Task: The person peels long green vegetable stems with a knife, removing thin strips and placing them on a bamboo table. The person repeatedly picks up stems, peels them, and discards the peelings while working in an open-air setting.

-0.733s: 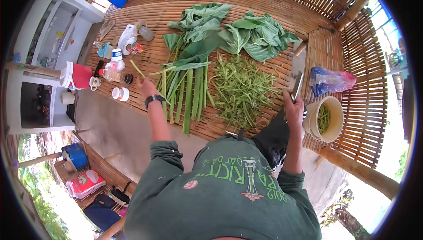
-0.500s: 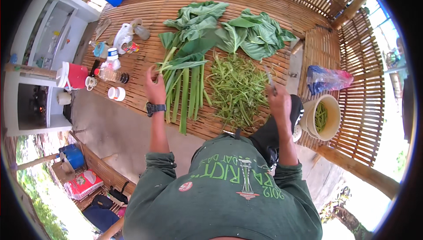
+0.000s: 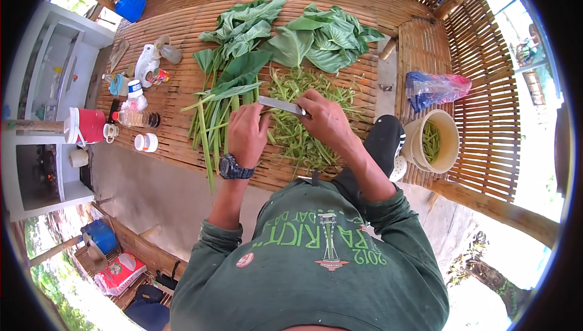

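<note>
My right hand (image 3: pixel 325 118) grips a knife (image 3: pixel 280 105), its blade pointing left across the gap to my other hand. My left hand (image 3: pixel 248 133), with a dark watch at the wrist, is closed on a green leaf stalk, mostly hidden by the fingers, right by the blade's tip. Long green stalks (image 3: pixel 206 139) lie to the left of that hand, with broad leaves (image 3: pixel 243 27) at their far ends. Beneath the knife and my right hand spreads a heap of thin green peelings (image 3: pixel 303 146). More large leaves (image 3: pixel 331 39) are piled beyond it.
Bottles (image 3: pixel 138 118), a white jar (image 3: pixel 146 143) and a red jug (image 3: pixel 85 126) stand at the left of the slatted bamboo platform (image 3: pixel 182 24). On the right are a pale bucket (image 3: pixel 452 139) with green pieces inside and a blue-pink plastic bag (image 3: pixel 434 91).
Both hands have come together over the middle. The right hand brought the knife leftward to the left hand, which closed on a stalk. The view has shifted slightly.
</note>
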A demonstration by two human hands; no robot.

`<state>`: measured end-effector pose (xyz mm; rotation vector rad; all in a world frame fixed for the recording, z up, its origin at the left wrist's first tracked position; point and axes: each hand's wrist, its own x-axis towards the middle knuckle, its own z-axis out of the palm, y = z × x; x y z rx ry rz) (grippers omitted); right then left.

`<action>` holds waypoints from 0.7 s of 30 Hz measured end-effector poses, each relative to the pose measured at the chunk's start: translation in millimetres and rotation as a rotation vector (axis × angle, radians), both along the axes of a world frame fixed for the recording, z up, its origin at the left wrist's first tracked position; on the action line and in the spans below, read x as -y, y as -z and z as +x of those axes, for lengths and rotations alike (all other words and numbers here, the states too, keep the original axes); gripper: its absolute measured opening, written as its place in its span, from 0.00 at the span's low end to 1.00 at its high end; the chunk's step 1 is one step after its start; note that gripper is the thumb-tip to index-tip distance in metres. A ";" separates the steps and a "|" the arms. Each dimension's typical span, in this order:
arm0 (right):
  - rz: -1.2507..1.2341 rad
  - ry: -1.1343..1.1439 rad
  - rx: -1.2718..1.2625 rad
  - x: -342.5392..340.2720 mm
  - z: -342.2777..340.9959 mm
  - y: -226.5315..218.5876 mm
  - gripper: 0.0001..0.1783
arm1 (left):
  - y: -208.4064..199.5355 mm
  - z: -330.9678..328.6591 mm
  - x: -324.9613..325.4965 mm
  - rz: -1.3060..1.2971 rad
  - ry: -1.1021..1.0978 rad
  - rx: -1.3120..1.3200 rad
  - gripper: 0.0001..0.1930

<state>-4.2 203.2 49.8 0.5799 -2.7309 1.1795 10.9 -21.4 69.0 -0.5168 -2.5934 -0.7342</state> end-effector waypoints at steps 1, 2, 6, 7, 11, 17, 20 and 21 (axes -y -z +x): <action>-0.034 0.006 0.025 0.0 1.5 0.3 0.12 | -1.6 0.0 2.5 -0.001 0.005 0.020 0.13; -0.068 0.012 0.050 -0.1 3.1 0.0 0.11 | -4.6 0.9 4.6 -0.020 0.005 0.002 0.13; -0.218 0.100 0.098 -7.9 3.8 7.5 0.13 | -5.8 1.9 24.1 -0.053 -0.007 0.036 0.10; -0.285 0.133 0.165 -9.4 3.8 6.9 0.13 | -6.2 3.4 29.6 -0.039 -0.005 0.091 0.10; -0.668 0.269 0.521 -11.6 0.2 4.6 0.14 | 0.1 14.9 21.7 0.161 0.000 0.261 0.09; -1.478 0.462 0.637 -42.9 -16.3 -4.8 0.09 | -2.6 16.0 16.7 0.215 -0.047 0.353 0.08; -1.569 0.606 0.477 -88.8 -27.3 -3.0 0.12 | 4.9 14.5 27.5 0.196 -0.078 0.335 0.09; -1.582 0.654 0.418 -111.7 -30.1 0.3 0.11 | 7.0 13.2 30.0 0.200 -0.086 0.335 0.09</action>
